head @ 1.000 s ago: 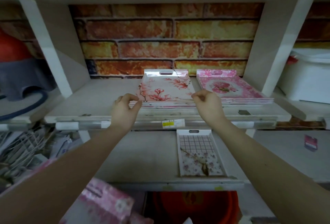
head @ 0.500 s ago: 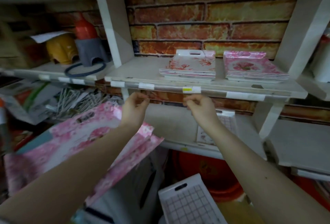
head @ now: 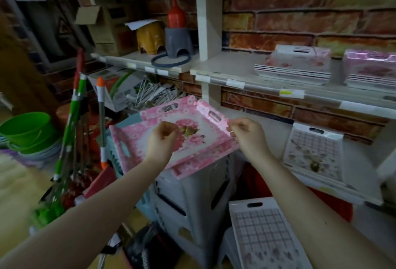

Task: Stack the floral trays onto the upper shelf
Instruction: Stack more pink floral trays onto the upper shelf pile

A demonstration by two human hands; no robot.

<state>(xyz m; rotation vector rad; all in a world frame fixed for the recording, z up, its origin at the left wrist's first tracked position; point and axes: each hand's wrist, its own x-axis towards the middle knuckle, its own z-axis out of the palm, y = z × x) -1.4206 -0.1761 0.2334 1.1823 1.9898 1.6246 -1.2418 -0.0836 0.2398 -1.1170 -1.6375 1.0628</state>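
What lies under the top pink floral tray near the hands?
A second pink floral tray lies directly under the top tray, with its edge showing. Below them, white plastic stools show. Whether more trays lie between is hidden.

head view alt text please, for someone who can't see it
A left hand and right hand hover, fingers curled, over a pink floral tray lying below and left of the upper shelf, where two stacks of floral trays already sit.
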